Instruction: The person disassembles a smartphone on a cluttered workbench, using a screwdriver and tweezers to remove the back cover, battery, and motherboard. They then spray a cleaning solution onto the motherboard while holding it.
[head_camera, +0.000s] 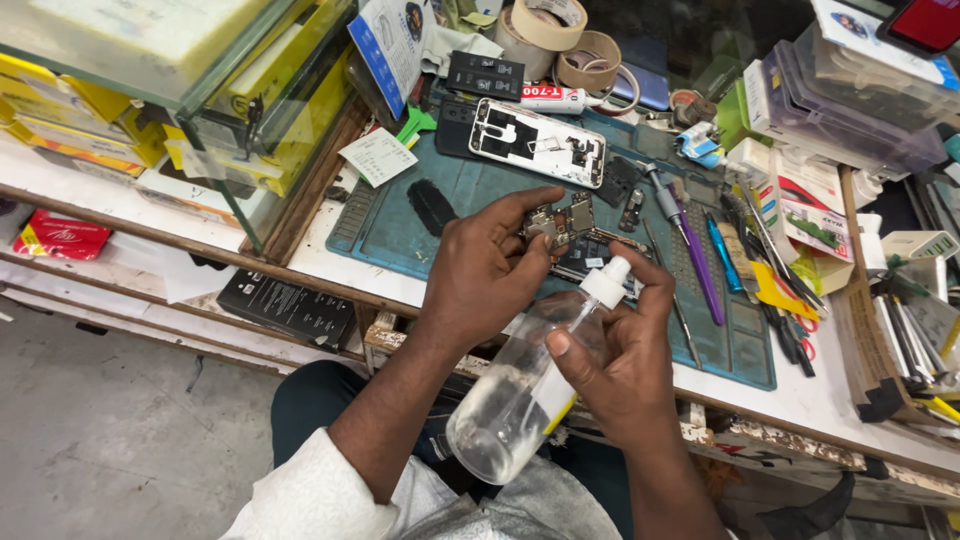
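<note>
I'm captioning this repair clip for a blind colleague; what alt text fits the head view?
A person's right hand tilts a clear plastic bottle with a white nozzle toward a small circuit board pinched in the left hand, above a teal work mat where an opened phone, tape rolls and screwdrivers lie.

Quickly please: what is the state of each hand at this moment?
Left hand: closed on a small circuit board.
Right hand: closed around a clear spray bottle.
</note>
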